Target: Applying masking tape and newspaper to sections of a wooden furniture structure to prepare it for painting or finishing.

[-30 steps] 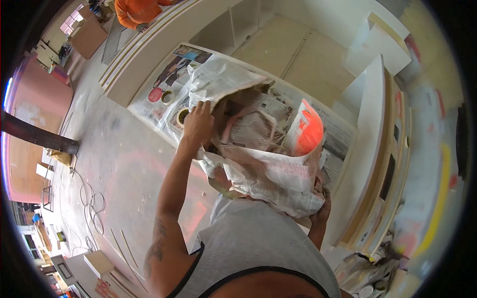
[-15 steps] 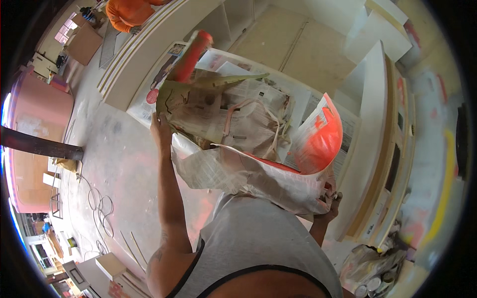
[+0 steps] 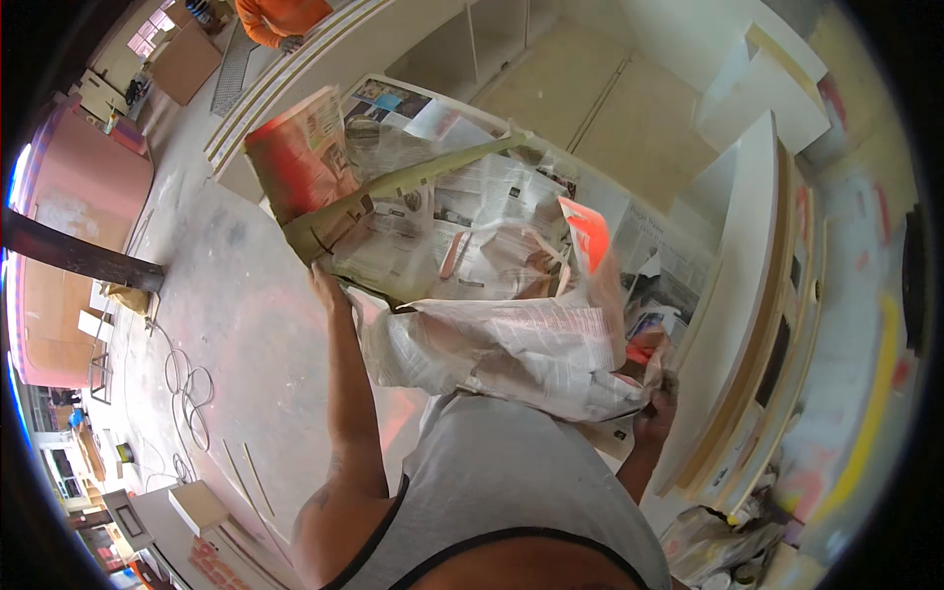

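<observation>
My left hand [image 3: 325,285] pinches the left edge of a loose bundle of newspaper sheets [image 3: 501,339]. At the bundle's right corner, my right hand [image 3: 657,405] grips the crumpled paper. The bundle sags in front of my waist, its near side folded upward. Red overspray covers the far-left flap [image 3: 290,162], and bright orange-red paint marks a raised flap [image 3: 590,234] on the right. A long olive-painted strip of paper [image 3: 423,182] slants across the bundle. More newspaper [image 3: 654,241] lies flat on a white surface beyond.
White cabinet carcasses [image 3: 728,236] stand ahead and to the right. Far left, a person in an orange top [image 3: 280,18] has a gloved hand on a long panel. Looped cable [image 3: 187,393] lies on the floor left; a plastic bag [image 3: 713,541] sits lower right.
The red flap at the far left has unfolded outward to the left. The orange-red flap on the right has folded inward and shows less paint. Both hands keep their hold.
</observation>
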Available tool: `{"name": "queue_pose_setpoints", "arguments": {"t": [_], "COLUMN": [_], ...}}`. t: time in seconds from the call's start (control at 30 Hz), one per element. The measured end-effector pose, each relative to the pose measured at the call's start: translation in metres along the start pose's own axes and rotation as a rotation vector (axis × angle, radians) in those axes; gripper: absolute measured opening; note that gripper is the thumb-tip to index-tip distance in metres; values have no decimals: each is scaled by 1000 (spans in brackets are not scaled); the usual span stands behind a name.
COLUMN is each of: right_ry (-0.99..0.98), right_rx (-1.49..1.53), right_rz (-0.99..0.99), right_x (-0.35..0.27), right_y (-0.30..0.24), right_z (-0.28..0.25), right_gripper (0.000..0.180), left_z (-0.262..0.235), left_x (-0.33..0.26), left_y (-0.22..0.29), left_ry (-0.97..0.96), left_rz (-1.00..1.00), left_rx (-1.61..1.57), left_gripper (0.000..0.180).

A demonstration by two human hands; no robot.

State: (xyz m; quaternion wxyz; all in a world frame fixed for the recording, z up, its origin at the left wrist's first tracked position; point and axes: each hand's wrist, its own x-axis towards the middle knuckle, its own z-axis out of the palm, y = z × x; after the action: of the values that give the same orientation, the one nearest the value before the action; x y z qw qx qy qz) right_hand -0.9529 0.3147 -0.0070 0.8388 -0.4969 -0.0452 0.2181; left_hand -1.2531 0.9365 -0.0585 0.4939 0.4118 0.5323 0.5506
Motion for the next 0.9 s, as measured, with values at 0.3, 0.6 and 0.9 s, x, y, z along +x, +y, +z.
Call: {"name": "queue_pose_setpoints", "arguments": {"t": [0.3, 0.6, 0.9], "right_ry": [-82, -626, -557], "right_rx": [-1719, -932, -448], "right_rz": [523, -16, 148], "right_x": [50, 150, 146], "right_y": [-84, -97, -67], "right_z": [70, 302, 371], "right_gripper": [47, 44, 56], "left_z": [2, 40, 144], "left_x": [-28, -75, -236], "left_y": [10, 74, 245], "left_ry": [-22, 12, -961], "left_rz": [175, 460, 1134], "left_rx": [163, 169, -37], "left_gripper": [56, 34, 51]}}
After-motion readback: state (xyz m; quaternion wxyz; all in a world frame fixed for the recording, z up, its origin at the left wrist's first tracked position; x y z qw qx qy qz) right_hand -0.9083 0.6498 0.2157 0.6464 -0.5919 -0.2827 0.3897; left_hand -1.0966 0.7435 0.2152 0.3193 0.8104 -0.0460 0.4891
